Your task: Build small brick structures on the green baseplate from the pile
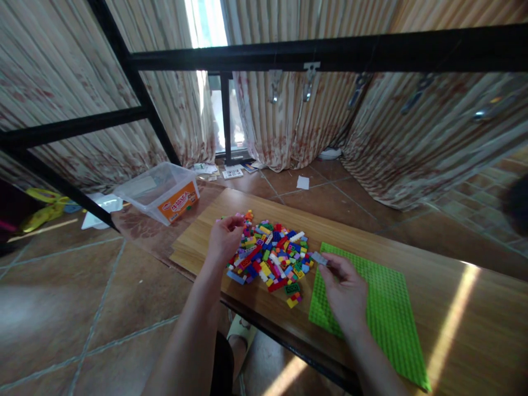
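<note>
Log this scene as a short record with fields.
surface: wooden table
left hand: at the left edge of the brick pile, fingertips pinched, contents unclear
right hand: holds a grey brick over the green baseplate
baseplate position: flat, right of the pile
clear box: far left, orange label

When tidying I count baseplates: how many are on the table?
1. The green baseplate lies on the table, right of the brick pile, partly under the right hand, which holds a grey brick. The pile could hide another.
</note>
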